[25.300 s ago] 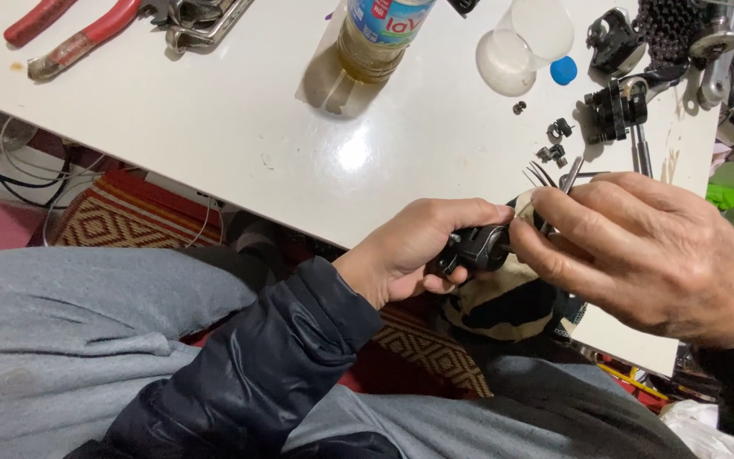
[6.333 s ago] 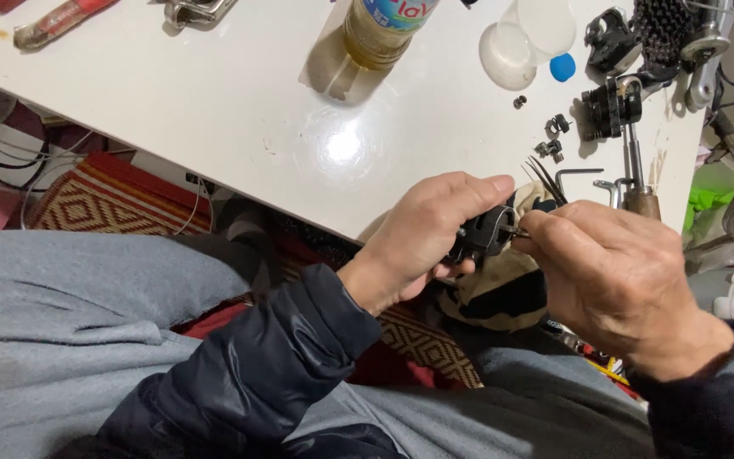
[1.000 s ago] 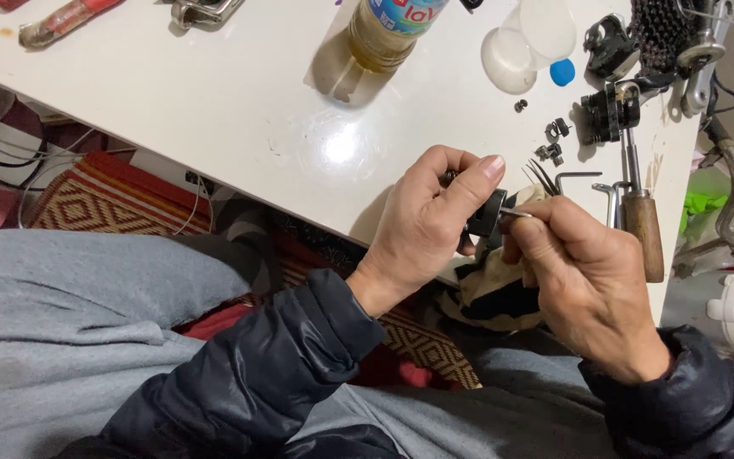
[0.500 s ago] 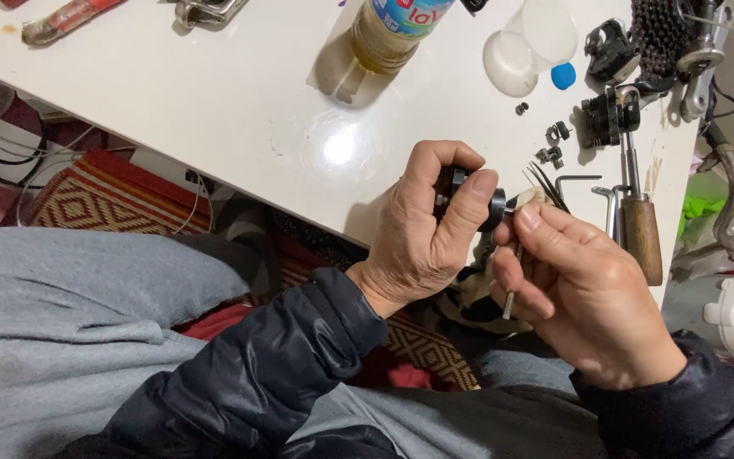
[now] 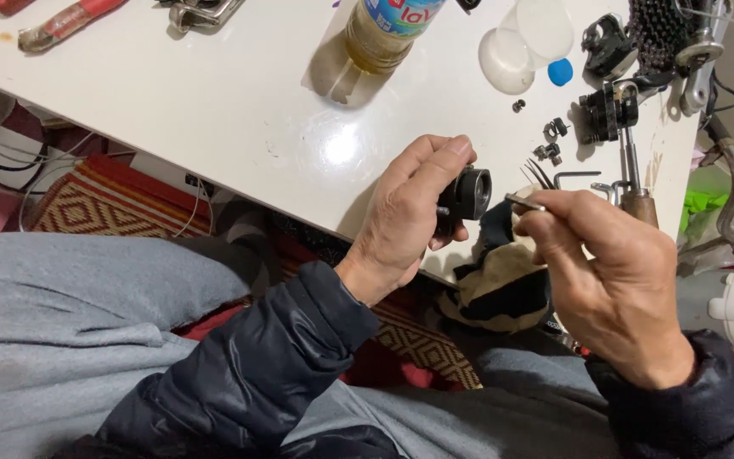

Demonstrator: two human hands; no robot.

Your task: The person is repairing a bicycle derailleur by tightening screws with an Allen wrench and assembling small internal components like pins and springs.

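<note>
- I note the left hand (image 5: 405,217) closed around a small black cylindrical part (image 5: 467,194), its fingers (image 5: 443,161) wrapped over the top and the open end facing right.
- The part sits at the near edge of the white worktop (image 5: 214,110), right of centre.
- I see the right hand (image 5: 609,280) pinching a thin metal tool (image 5: 524,202) between thumb and forefinger; its tip lies just beside the part's open end, and I cannot tell whether they touch.
- Far on the worktop stands a plastic bottle (image 5: 388,34) of yellowish liquid.
- To the right lie small black parts (image 5: 550,140), a blue cap (image 5: 560,71) and a wooden-handled tool (image 5: 635,191).
- Below the hands lies a black-and-tan rag (image 5: 503,285).
</note>
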